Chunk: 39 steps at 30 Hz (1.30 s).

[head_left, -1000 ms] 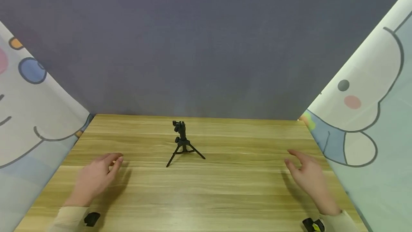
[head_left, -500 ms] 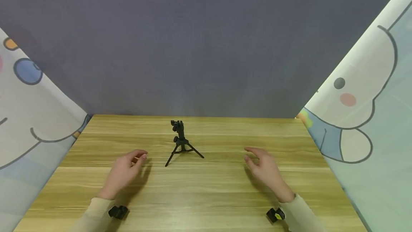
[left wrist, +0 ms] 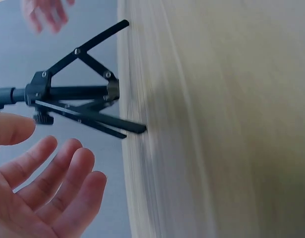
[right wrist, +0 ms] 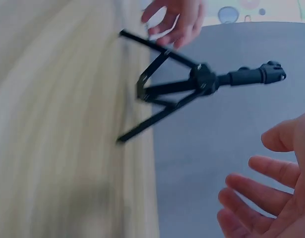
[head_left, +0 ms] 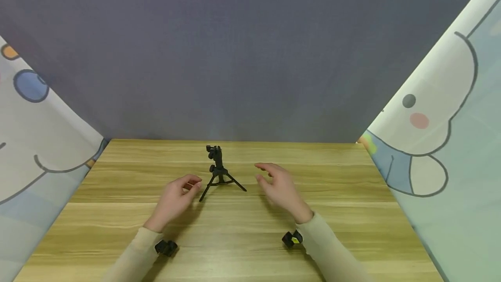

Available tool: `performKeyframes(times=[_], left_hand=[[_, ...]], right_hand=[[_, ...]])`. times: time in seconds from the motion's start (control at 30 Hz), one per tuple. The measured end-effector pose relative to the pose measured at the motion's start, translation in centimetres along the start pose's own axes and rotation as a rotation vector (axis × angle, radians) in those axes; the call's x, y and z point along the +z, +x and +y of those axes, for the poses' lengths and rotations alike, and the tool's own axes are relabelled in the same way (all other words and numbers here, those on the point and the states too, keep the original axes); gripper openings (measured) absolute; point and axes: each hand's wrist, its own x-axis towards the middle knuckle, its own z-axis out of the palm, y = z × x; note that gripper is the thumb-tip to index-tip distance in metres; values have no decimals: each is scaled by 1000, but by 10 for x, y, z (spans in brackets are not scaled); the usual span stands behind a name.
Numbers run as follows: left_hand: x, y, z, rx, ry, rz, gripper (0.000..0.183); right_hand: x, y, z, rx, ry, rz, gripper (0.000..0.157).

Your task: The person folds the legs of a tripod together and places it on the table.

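A small black tripod (head_left: 219, 169) stands upright on the wooden table with its legs spread. Close to its left leg is my left hand (head_left: 175, 197), fingers loosely bent and nothing in them. To the right of the tripod, a little farther off, my right hand (head_left: 280, 189) hovers with thumb and fingers apart, also holding nothing. The left wrist view shows the tripod's legs and knob (left wrist: 43, 118) just beyond my fingertips. In the right wrist view the tripod (right wrist: 202, 79) appears between both hands, touched by neither as far as I can see.
The wood-grain table (head_left: 235, 247) ends at a dark grey panel (head_left: 242, 55) behind. Cartoon-printed white and blue sheets border it at left and right (head_left: 424, 173). A small black device (head_left: 166, 247) sits at each wrist.
Both hands have moved inward from the table's sides toward the tripod, the right hand over the longer distance. The tripod stays in place; the head view has shifted slightly.
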Motion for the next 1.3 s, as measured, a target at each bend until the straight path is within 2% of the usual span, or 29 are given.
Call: performKeyframes(times=[0.13, 0.23, 0.43, 0.7, 0.9, 1.1, 1.3], left_hand=[[6, 4, 5, 9, -17, 2, 16], [10, 6, 7, 19, -13, 12, 14], [16, 11, 11, 39, 1, 42, 11], [19, 15, 14, 46, -17, 37, 7], [21, 15, 11, 58, 6, 45, 8], [24, 17, 13, 84, 27, 63, 11], [27, 21, 21, 69, 56, 85, 10]], right_hand=[[12, 18, -13, -10, 177, -53, 33], [21, 31, -22, -34, 264, -61, 32], [30, 48, -41, -99, 366, -46, 34], [36, 65, -63, -164, 367, 19, 38], [42, 73, -72, -221, 373, 33, 33], [49, 76, -72, -210, 384, 59, 28], [51, 75, -74, -187, 415, 90, 27]])
